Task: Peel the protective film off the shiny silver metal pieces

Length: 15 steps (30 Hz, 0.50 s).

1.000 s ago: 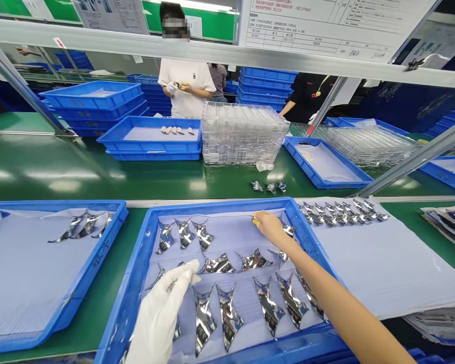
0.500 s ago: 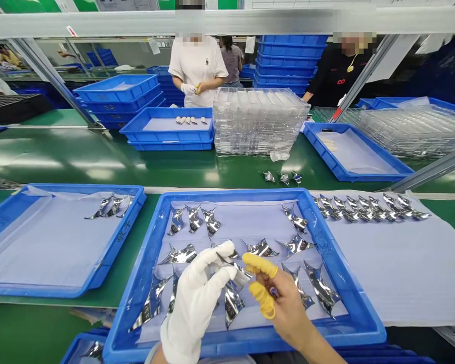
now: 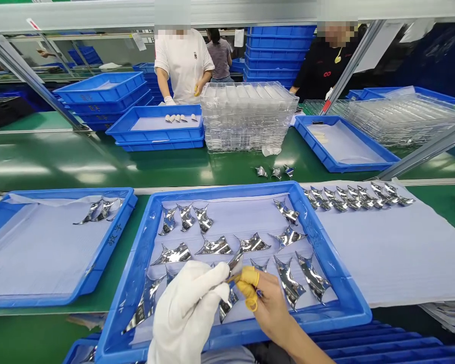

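Note:
Over the middle blue tray (image 3: 163, 189), my left hand (image 3: 193, 308), in a white glove, pinches a shiny metal piece (image 3: 235, 262) between thumb and fingers. My right hand (image 3: 265, 298), with yellow finger cots, has its fingertips closed at the right lower edge of that same piece. A thin brownish strip shows at the right fingertips; I cannot make out what it is. Several curved, pointed chrome pieces (image 3: 253, 242) lie on the white liner in the tray around both hands. My hands hide some of them.
A left tray (image 3: 116, 237) holds a few chrome pieces. Rows of them lie on a white cloth (image 3: 387, 247) at the right. Beyond are three small pieces (image 3: 276, 173), stacked clear trays (image 3: 248, 119), a slanting metal post (image 3: 420, 151) and co-workers.
My right fingertips have closed and moved left to the piece, which is now tilted more upright. The whole view has shifted slightly. The opposite co-worker's hands have moved apart.

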Motion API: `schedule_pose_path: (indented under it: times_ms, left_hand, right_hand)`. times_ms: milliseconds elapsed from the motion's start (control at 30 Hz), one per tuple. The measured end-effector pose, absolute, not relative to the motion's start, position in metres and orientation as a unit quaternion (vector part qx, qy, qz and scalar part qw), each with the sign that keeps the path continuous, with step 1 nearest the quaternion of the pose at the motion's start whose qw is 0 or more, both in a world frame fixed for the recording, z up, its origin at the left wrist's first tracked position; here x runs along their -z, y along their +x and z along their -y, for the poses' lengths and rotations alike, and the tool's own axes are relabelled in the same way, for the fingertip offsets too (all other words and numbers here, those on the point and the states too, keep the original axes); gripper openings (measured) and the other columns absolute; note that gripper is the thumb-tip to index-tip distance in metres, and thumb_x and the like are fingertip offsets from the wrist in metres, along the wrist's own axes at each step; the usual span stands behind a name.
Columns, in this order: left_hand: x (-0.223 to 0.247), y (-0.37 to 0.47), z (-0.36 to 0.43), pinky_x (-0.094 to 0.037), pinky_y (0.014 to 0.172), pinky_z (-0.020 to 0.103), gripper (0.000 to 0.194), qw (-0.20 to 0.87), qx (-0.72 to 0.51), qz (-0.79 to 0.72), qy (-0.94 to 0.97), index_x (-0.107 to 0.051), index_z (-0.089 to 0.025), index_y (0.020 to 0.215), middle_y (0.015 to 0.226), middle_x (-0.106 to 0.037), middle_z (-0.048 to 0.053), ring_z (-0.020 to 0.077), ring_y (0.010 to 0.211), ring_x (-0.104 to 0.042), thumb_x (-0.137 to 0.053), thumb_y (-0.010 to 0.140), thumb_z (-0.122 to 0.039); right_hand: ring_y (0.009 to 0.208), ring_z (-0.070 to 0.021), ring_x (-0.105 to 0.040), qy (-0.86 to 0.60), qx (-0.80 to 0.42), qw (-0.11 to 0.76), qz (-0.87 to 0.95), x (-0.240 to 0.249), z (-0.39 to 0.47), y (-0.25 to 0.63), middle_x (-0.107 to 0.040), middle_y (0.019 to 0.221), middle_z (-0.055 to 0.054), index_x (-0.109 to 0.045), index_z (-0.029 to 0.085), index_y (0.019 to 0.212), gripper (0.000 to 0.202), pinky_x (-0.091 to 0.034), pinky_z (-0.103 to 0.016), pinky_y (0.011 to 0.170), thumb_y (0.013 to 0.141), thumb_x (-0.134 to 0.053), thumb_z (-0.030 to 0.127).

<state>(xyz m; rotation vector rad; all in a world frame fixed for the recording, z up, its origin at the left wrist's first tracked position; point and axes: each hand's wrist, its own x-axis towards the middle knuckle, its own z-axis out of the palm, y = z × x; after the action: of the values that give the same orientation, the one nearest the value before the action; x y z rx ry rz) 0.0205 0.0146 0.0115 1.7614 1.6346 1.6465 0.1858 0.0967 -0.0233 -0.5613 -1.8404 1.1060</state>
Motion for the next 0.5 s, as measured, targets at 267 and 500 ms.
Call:
schedule_pose_path:
  times_ms: [267,500]
  left_hand:
    - [-0.018,0.024,-0.013,-0.059,0.080,0.030,0.033,0.113,-0.576,-0.579,0.566,-0.075,-0.031,0.122,0.099,-0.080,0.002,0.0191,0.091,-0.072,-0.071,0.091,-0.019]
    - [-0.026,0.027,-0.028,-0.065,0.086,0.033,0.031,0.315,-0.625,-0.680,0.220,-0.082,-0.022,0.091,0.099,-0.083,0.007,0.0271,0.095,-0.079,-0.087,0.073,-0.047]
  right_hand:
    - [0.059,-0.0124,-0.039,-0.229,-0.598,0.407,0.651,0.021,-0.092,0.185,-0.046,0.064,0.004,-0.057,0.020,0.070,0.032,-0.034,-0.025,0.056,0.100,-0.058,0.031]
    - [0.053,-0.0094,-0.034,-0.222,-0.714,0.351,0.564,-0.001,-0.083,0.185,-0.041,0.059,0.006,-0.058,0.019,0.068,0.042,-0.029,-0.023,0.050,0.095,-0.069,0.049]
